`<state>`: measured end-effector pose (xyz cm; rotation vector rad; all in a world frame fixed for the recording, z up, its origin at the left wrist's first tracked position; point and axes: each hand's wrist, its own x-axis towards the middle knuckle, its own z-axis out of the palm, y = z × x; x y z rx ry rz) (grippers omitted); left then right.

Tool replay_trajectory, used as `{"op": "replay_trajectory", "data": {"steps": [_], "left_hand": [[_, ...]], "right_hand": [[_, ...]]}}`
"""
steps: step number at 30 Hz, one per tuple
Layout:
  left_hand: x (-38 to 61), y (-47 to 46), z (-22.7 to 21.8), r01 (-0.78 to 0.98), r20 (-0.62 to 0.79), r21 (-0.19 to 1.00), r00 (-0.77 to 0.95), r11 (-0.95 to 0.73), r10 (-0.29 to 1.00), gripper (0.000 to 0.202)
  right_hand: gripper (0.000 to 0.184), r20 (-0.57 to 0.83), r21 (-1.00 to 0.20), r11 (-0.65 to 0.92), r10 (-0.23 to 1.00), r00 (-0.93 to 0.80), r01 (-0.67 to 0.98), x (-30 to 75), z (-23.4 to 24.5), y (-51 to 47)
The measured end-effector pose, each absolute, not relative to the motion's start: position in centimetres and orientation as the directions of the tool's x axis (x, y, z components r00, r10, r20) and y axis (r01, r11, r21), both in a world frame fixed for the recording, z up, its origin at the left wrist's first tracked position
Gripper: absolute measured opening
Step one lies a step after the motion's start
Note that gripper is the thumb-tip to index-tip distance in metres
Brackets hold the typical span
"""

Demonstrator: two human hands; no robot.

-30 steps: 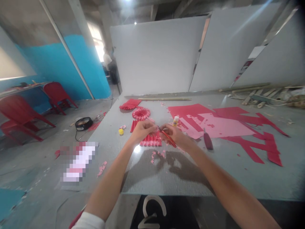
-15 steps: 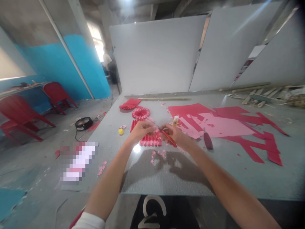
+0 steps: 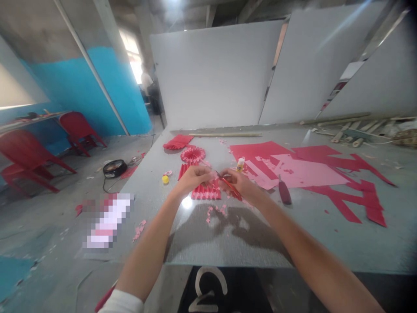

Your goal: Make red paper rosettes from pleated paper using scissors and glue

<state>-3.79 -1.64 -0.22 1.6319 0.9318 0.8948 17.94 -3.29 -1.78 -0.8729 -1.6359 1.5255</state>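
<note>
My left hand (image 3: 195,179) is closed in a pinch on a small pink paper piece (image 3: 213,176). Close to its right, my right hand (image 3: 236,180) is wrapped round red-handled scissors (image 3: 232,188), whose dark tips point at that paper. Under the hands lies a red pleated paper (image 3: 206,192) with a pink cut edging. Just beyond is a round red pleated rosette (image 3: 193,154), and behind it another red folded paper (image 3: 178,141). A glue stick (image 3: 240,164) stands uncapped behind my right hand. Its yellow cap (image 3: 165,179) rests to the left.
Red paper sheets (image 3: 254,150) and a pink sheet (image 3: 302,171) cover the right side, with a dark red-handled tool (image 3: 284,191) beside them. Pink scraps (image 3: 208,213) lie near the front. Bamboo pieces (image 3: 352,130) are at the back right. Red chairs (image 3: 29,152) stand left.
Both hands stay in nearly the same place. The scissors' tips have shifted very slightly at the pink paper.
</note>
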Motion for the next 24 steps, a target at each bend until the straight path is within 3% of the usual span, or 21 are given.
{"op": "replay_trajectory", "data": {"steps": [11, 24], "left_hand": [[-3.7, -1.3, -0.6, 0.085, 0.152, 0.979, 0.308, -0.186, 0.939, 0.031], [-3.2, -2.1, -0.3, 0.408, 0.214, 0.833, 0.385, -0.374, 0.898, 0.032]], "right_hand": [[0.031, 0.045, -0.998, 0.065, 0.863, -0.502, 0.022, 17.8, -1.5, -3.4], [0.050, 0.048, -0.999, 0.044, 0.981, -0.189, -0.021, 16.8, -1.4, -3.5]]}}
